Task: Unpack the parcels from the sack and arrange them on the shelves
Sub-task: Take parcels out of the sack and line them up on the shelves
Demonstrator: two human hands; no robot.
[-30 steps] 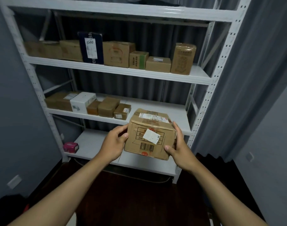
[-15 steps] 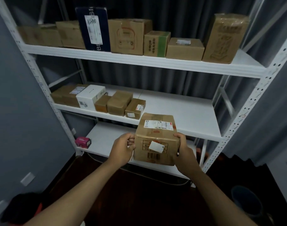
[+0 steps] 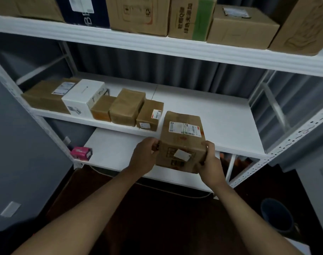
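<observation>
Head view: both hands grasp a taped brown cardboard parcel [image 3: 181, 142], the left hand [image 3: 145, 156] curled round its left side and the right hand [image 3: 209, 159] round its right. It sits at the near edge of the white middle shelf [image 3: 212, 115], just right of a row of smaller parcels [image 3: 127, 107]. Far lower left, a pink box [image 3: 80, 152] lies on the bottom shelf [image 3: 113, 150].

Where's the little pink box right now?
In the head view, the pink box sits at the far left end of the bottom shelf, against the rack's left upright, below the white box on the middle shelf.
</observation>
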